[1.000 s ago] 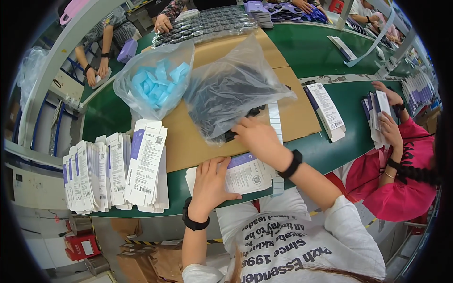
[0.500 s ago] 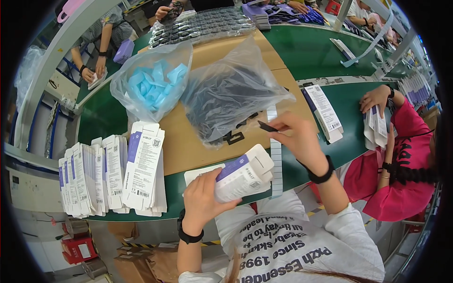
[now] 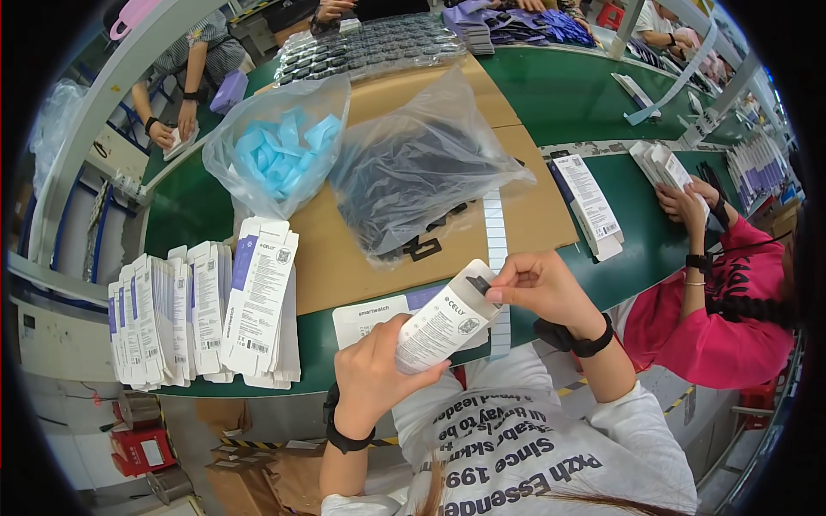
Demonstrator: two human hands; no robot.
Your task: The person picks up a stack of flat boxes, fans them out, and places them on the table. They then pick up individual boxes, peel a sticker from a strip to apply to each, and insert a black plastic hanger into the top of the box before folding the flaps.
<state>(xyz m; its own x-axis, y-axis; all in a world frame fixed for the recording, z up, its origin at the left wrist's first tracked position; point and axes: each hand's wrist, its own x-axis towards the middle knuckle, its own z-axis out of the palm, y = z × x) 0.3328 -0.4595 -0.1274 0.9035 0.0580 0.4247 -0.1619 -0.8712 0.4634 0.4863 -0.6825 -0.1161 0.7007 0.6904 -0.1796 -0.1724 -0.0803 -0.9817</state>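
Observation:
My left hand [image 3: 370, 374] is wrapped round a white printed carton [image 3: 440, 328], tilted with its end flaps up and to the right. Between the thumb and fingers of my right hand [image 3: 546, 291] is a small black plastic hang tab [image 3: 479, 283], right at the carton's top end. How far the tab sits in the carton is hard to make out. Under the held carton, a second white and purple carton [image 3: 368, 318] lies on the table. More black hang tabs [image 3: 423, 249] lie beside a clear bag [image 3: 413, 172] full of dark pieces.
Flat cartons [image 3: 258, 314] stand in rows at the left. Light-blue strips fill another clear bag [image 3: 280, 159] on the cardboard sheet [image 3: 344, 284]. A white segmented strip [image 3: 496, 232] runs beside my right hand. A co-worker in pink [image 3: 740, 310] handles cartons at the right.
My right hand has brought the black hang tab down from above to the carton's end. The left hand has turned the carton more upright. The co-worker at the right has moved their cartons farther back.

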